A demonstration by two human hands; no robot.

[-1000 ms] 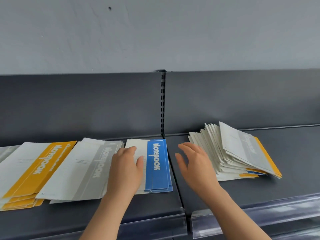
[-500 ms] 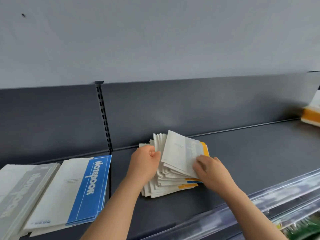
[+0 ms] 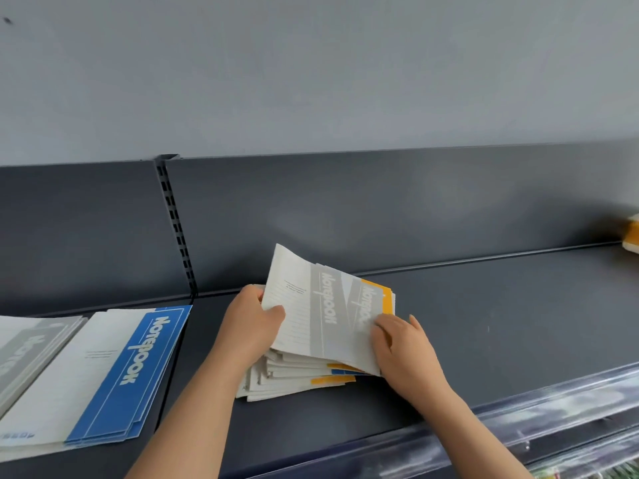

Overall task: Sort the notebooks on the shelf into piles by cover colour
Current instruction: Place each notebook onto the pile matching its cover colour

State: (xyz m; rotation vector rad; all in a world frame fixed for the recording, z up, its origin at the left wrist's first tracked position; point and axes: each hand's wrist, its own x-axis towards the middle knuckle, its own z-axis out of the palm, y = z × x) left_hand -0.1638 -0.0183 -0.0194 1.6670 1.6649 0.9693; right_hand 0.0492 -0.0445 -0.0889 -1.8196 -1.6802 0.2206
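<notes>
Head view of a dark grey shelf [image 3: 501, 323] during sorting by cover colour. Centre: an unsorted stack [image 3: 294, 378] of notebooks lies flat on the shelf, just right of the slotted upright [image 3: 176, 229]. Yellow and blue bands show among the white edges on its near side.

The top grey notebook [image 3: 311, 316] is raised at its far left corner and tilts up off the stack. The left hand [image 3: 249, 326] grasps its left edge, thumb on the cover and fingers curled behind. The right hand [image 3: 404, 347] grasps its near right edge, thumb on the cover and the other fingers curled at the corner.

Directly beneath it a second grey notebook [image 3: 359, 305] shows as a wedge. Under that lies a yellow-banded notebook [image 3: 387, 300], seen only along its far right margin.

Left: a blue pile [image 3: 114, 375] lies flat, apart from the stack on the other side of the upright. Touching its left side is a grey pile [image 3: 27, 350], cut off by the frame edge.

Far right: a yellow and white object [image 3: 632, 236], blurred and mostly out of frame, sits well apart from the stack. A clear plastic strip [image 3: 553, 409] runs along the near lip of the shelf. The dark back panel [image 3: 345, 209] rises behind, with a pale grey wall [image 3: 311, 81] above.
</notes>
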